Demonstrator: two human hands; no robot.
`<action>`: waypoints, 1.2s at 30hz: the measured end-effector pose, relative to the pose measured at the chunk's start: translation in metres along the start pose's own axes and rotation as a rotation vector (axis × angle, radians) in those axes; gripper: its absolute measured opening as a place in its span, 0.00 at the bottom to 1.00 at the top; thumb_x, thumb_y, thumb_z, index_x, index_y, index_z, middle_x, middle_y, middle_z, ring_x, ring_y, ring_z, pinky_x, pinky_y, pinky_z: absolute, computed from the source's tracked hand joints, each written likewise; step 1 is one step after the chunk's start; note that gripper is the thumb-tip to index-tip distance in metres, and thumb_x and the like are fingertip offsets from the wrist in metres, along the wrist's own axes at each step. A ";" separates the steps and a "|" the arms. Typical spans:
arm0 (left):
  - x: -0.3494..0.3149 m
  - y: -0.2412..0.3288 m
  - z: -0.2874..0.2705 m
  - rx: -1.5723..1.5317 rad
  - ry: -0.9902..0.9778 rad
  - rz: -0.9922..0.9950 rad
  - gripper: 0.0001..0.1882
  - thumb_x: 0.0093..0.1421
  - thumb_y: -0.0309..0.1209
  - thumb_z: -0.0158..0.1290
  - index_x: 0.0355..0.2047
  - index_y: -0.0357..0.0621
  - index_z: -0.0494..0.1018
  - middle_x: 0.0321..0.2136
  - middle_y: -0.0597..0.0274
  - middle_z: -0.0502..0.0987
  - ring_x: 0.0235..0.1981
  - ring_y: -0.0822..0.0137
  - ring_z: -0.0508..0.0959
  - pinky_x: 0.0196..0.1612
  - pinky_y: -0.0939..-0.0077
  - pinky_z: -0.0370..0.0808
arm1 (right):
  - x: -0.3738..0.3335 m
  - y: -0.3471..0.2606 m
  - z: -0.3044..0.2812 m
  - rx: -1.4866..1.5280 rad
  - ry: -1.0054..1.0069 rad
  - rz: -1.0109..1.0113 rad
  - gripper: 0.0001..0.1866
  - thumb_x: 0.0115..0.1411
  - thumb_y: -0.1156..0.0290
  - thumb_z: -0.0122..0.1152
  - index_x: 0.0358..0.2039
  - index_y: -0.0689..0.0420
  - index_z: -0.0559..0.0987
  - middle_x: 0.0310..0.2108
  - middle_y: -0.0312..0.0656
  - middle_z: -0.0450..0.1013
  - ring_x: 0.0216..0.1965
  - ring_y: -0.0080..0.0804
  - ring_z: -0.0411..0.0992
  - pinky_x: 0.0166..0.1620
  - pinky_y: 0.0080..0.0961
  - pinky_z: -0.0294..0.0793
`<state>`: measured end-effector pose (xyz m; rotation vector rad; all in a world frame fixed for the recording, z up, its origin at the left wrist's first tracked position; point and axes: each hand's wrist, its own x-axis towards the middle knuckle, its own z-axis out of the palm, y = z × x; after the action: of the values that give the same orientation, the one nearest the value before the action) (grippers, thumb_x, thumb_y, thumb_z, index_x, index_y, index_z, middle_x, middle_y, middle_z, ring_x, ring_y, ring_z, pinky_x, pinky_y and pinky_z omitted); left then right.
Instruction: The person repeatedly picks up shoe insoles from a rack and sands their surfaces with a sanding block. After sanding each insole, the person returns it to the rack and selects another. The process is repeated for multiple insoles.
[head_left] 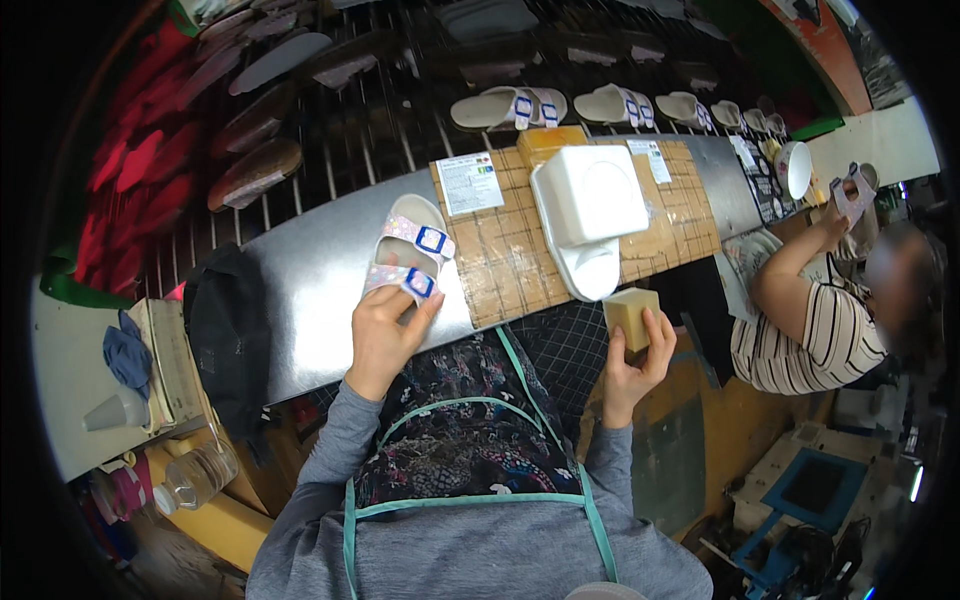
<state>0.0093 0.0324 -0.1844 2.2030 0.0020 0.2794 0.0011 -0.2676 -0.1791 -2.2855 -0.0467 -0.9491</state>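
Note:
My left hand is closed on the near end of a two-strap sandal with pale, speckled straps and blue buckles. The sandal lies on the metal bench top, its far end pointing away from me. My right hand grips a pale yellow block just off the bench's front edge; what the block is made of I cannot tell. Between the hands, a white plastic container with a rounded foot stands on a taped cardboard sheet. Behind the container sits an amber block.
Beyond the bench, a rack of metal bars carries several similar sandals and soles. A co-worker at the right holds another sandal. Black cloth hangs at the bench's left end, above a clear plastic bottle.

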 end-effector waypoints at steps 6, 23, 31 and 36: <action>0.008 -0.014 0.012 0.406 -0.007 -0.105 0.30 0.66 0.41 0.45 0.64 0.39 0.57 0.63 0.40 0.57 0.66 0.43 0.53 0.66 0.53 0.47 | 0.001 0.007 0.016 0.008 -0.063 -0.063 0.25 0.46 0.80 0.68 0.48 0.54 0.77 0.48 0.49 0.68 0.48 0.46 0.70 0.48 0.37 0.72; 0.016 0.031 0.021 -2.085 -0.390 -0.485 0.35 0.68 0.56 0.31 0.65 0.43 0.55 0.61 0.51 0.64 0.59 0.57 0.68 0.62 0.61 0.65 | 0.045 -0.092 0.037 1.110 -0.397 0.137 0.32 0.49 0.81 0.66 0.55 0.59 0.64 0.54 0.49 0.66 0.55 0.37 0.68 0.57 0.38 0.68; -0.007 0.041 -0.009 -1.648 -0.197 -0.305 0.33 0.70 0.51 0.25 0.68 0.43 0.45 0.66 0.52 0.53 0.66 0.57 0.56 0.68 0.60 0.54 | 0.031 -0.124 0.047 0.642 -0.562 -0.436 0.31 0.35 0.79 0.69 0.46 0.52 0.78 0.48 0.47 0.74 0.44 0.39 0.74 0.45 0.33 0.69; -0.016 0.032 -0.020 -1.589 -0.160 -0.385 0.34 0.70 0.53 0.25 0.68 0.44 0.46 0.65 0.52 0.55 0.65 0.57 0.58 0.67 0.59 0.56 | 0.027 -0.129 0.061 0.861 -0.476 -0.249 0.30 0.36 0.80 0.70 0.45 0.54 0.77 0.48 0.49 0.74 0.46 0.43 0.73 0.49 0.36 0.70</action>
<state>-0.0130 0.0271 -0.1505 0.6069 0.0849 -0.1264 0.0243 -0.1358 -0.1215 -1.6425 -0.7972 -0.3469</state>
